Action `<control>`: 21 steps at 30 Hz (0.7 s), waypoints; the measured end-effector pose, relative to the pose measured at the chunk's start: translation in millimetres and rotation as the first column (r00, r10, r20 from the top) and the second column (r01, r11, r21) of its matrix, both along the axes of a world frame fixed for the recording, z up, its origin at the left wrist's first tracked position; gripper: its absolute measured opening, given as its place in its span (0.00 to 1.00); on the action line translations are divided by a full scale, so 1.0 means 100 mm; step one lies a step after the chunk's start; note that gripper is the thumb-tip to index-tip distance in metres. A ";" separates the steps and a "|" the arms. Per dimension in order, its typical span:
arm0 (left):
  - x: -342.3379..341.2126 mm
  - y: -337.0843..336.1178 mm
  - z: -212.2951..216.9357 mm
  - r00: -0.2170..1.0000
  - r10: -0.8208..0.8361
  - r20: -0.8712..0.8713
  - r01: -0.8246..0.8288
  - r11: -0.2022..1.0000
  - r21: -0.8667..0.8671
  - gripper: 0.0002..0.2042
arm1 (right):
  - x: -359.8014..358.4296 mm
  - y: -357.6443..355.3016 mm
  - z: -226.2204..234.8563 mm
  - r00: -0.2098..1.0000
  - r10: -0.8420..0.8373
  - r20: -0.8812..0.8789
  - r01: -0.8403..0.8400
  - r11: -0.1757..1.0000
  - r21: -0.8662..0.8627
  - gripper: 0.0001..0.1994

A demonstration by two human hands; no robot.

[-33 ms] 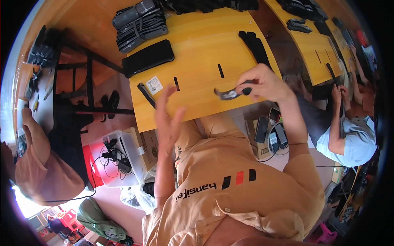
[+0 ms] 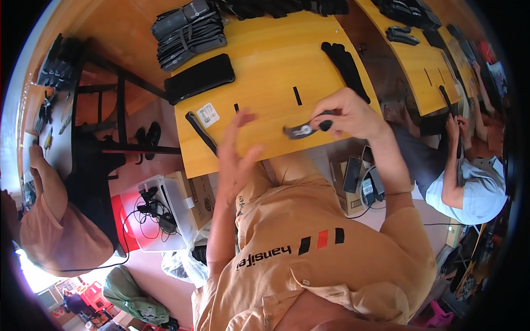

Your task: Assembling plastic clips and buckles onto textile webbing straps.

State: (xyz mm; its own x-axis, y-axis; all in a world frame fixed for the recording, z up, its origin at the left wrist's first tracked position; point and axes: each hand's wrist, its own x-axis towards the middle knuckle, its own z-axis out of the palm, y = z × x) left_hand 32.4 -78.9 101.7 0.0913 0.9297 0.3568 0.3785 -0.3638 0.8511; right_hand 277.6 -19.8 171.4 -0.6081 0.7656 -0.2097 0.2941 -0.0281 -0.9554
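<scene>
My right hand pinches a short black strap near its thick dark end. The strap's loose end, with a pale printed mark, curls leftward above the near edge of the yellow table. My left hand is empty, its fingers spread, over the table's near edge to the left of the strap. Close to it lie a narrow black strip and a white label. Another short black strip is partly behind my fingers, and a similar strip lies farther right.
A flat black pouch and a bundled stack of dark folded fabric pieces sit at the far left. Long black fabric pieces lie at the table's right edge. A plastic bin with cables stands on the floor. Co-workers sit on both sides.
My left hand has shifted slightly right and nearer to me. The right hand, with the strap, has moved a little, and the strap's loose end now points slightly farther left.
</scene>
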 end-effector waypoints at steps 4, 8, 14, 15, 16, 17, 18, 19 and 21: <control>-0.03 0.11 0.01 0.851 -0.203 0.485 0.476 0.690 -0.546 0.13 | -0.12 0.06 -0.21 0.984 -0.086 -0.157 0.084 0.996 -0.023 0.06; -0.35 0.16 -0.19 0.870 -0.146 0.470 0.446 0.638 -0.628 0.07 | 0.09 0.15 -0.62 0.966 -0.239 -0.102 0.232 0.970 -0.075 0.07; -0.52 0.31 -0.56 0.911 0.016 0.412 0.288 0.691 -0.663 0.07 | 0.07 0.13 -1.16 0.930 -0.342 -0.137 0.296 0.914 -0.278 0.06; -0.52 0.34 -0.58 0.925 0.096 0.367 0.200 0.699 -0.686 0.07 | 0.04 0.15 -1.20 0.918 -0.364 -0.154 0.299 0.894 -0.333 0.07; -0.49 0.37 -0.58 0.937 0.142 0.319 0.131 0.705 -0.697 0.07 | 0.03 0.16 -1.23 0.917 -0.368 -0.152 0.303 0.892 -0.335 0.07; -0.50 0.42 -0.60 0.937 0.139 0.320 0.134 0.703 -0.698 0.07 | 0.02 0.18 -1.25 0.917 -0.370 -0.146 0.314 0.899 -0.305 0.07; -0.51 0.47 -0.64 0.945 0.150 0.289 0.098 0.717 -0.690 0.06 | 0.00 0.21 -1.27 0.917 -0.373 -0.141 0.326 0.905 -0.274 0.07; -0.52 0.51 -0.68 0.952 0.163 0.257 0.059 0.730 -0.681 0.06 | -0.02 0.24 -1.29 0.916 -0.375 -0.141 0.327 0.904 -0.275 0.07; -0.49 0.60 -0.74 0.954 0.159 0.254 0.038 0.776 -0.629 0.06 | -0.08 0.34 -1.36 0.870 -0.492 -0.017 0.489 0.867 -0.094 0.04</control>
State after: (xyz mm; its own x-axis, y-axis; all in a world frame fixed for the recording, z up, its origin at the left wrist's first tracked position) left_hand -16.9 -19.2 27.6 0.0160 0.9540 -0.2995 0.0939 0.2968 0.9503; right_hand 269.6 14.3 35.4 -0.1677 0.9479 -0.2707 0.1839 -0.2397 -0.9533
